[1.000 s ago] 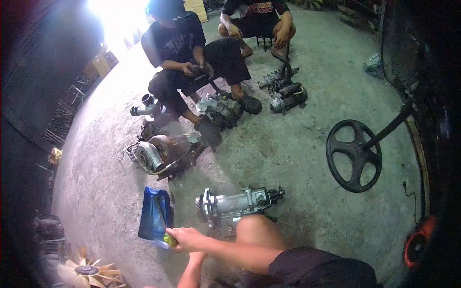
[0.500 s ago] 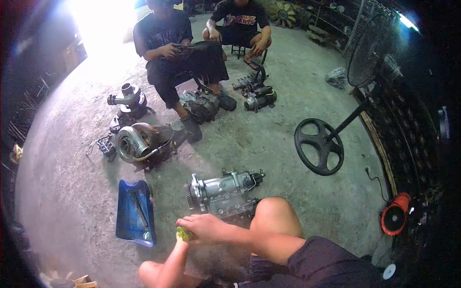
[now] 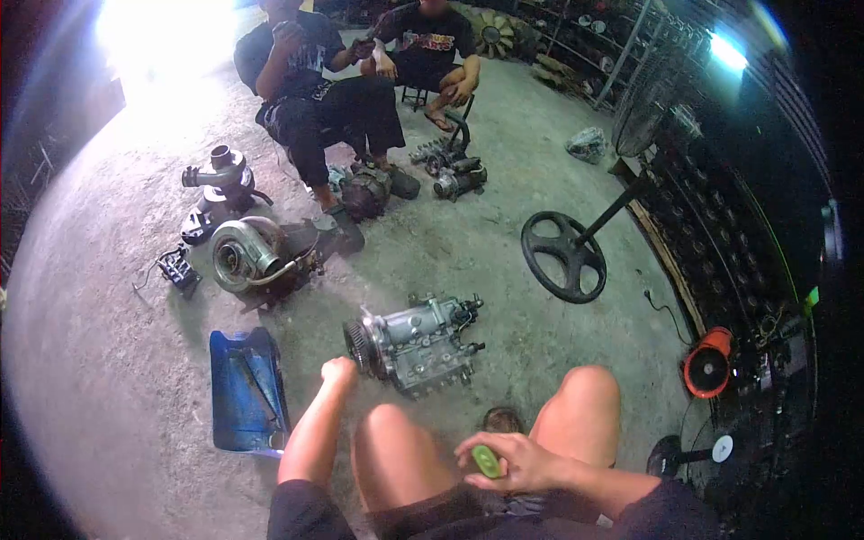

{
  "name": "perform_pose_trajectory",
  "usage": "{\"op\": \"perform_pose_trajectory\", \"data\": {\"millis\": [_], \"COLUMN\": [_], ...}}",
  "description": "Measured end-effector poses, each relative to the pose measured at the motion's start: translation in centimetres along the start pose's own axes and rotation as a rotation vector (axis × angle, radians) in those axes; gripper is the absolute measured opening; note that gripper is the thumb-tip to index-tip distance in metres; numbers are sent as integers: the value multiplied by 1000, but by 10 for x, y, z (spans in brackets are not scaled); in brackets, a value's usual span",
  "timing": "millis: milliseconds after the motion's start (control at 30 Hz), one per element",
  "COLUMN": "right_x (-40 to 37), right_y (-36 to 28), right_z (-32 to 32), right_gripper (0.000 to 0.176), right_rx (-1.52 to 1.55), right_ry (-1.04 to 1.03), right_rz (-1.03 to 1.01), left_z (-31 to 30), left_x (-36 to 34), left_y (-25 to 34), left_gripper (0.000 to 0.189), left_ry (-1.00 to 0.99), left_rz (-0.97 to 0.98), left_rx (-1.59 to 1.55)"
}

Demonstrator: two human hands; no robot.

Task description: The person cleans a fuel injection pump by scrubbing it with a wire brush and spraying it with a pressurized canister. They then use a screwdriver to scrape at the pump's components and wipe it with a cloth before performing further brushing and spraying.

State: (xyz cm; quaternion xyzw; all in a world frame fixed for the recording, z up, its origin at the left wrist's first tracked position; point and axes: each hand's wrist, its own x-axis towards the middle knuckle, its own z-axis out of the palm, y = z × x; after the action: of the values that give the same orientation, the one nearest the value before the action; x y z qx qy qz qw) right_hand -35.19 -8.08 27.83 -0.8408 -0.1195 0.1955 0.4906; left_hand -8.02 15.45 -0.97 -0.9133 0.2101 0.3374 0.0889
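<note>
A silver fuel injection pump [image 3: 423,337] lies on the concrete floor in front of my knees, its toothed gear [image 3: 358,346] facing left. My left hand [image 3: 339,372] is closed in a fist just left of the gear's lower edge; what its fingers hold, if anything, is hidden. Close to my body, between the knees, my right hand [image 3: 517,461] is wrapped round a green object with an oval end [image 3: 486,461]; I cannot tell its kind. A blue scoop-shaped tray [image 3: 225,369] sits left of my left arm, with a long dark tool [image 3: 256,387] in it.
Turbochargers [image 3: 243,256] and other machine parts [image 3: 459,178] lie on the floor ahead. Two people sit beyond them, one [image 3: 333,99] handling something. To the right stand a fan with a steering-wheel-shaped base [image 3: 564,256] and an orange blower [image 3: 708,364].
My hands have parted from their place together near the tray. The right one moved right and back with the green object; the left moved up to the gear. The nearer person's hands have risen.
</note>
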Motion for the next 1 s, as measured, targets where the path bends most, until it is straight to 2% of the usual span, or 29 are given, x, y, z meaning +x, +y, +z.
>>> {"op": "perform_pose_trajectory", "data": {"millis": [200, 267, 300, 333, 400, 533, 600, 633, 700, 733, 800, 833, 1000], "right_x": [-64, -65, -63, -60, -52, -26, -14, -7, 8, 13, 15, 18, 24], "right_y": [-9, -14, -18, -18, -10, 14, 26, 30, 23, 38, 47, 35, 42], "right_z": [65, 67, 62, 57, 49, 39, 46, 50, 45, 49, 44, 30, 6], "right_gripper": [36, 38, 38, 38, 38, 37, 36, 35, 33, 37, 38, 39, 35], "right_rx": [508, 467, 408, 346, 304, 277, 339, 385, 510, 515, 573, 584, 610], "right_ry": [173, 92, 41, -4, -23, -35, -62, -86, -90, -170, -184, -217, -176], "right_rz": [245, 305, 315, 317, 301, 315, 290, 273, 268, 255, 275, 365, 328], "left_z": [-8, 9, -16, -11, -11, -11, -9, -20, -3, -4, -12, -17, -22], "left_x": [1, 14, -13, -8, -5, 11, 18, 13, 20, 21, 12, 2, -14], "left_y": [19, 11, 12, 8, 5, -7, -13, -14, -28, -33, -33, -30, -26], "left_gripper": [29, 30, 32, 32, 29, 34, 37, 39, 38, 37, 39, 39, 48], "left_ry": [-18, 7, -48, -22, -8, -42, -99, -183, -82, -33, -103, -149, -58], "left_rz": [-17, 0, 3, -17, -31, -124, -151, -198, -188, -188, -207, -215, -354], "left_rx": [74, 50, 44, 31, 32, -129, -163, -278, -277, -274, -320, -344, -411]}}
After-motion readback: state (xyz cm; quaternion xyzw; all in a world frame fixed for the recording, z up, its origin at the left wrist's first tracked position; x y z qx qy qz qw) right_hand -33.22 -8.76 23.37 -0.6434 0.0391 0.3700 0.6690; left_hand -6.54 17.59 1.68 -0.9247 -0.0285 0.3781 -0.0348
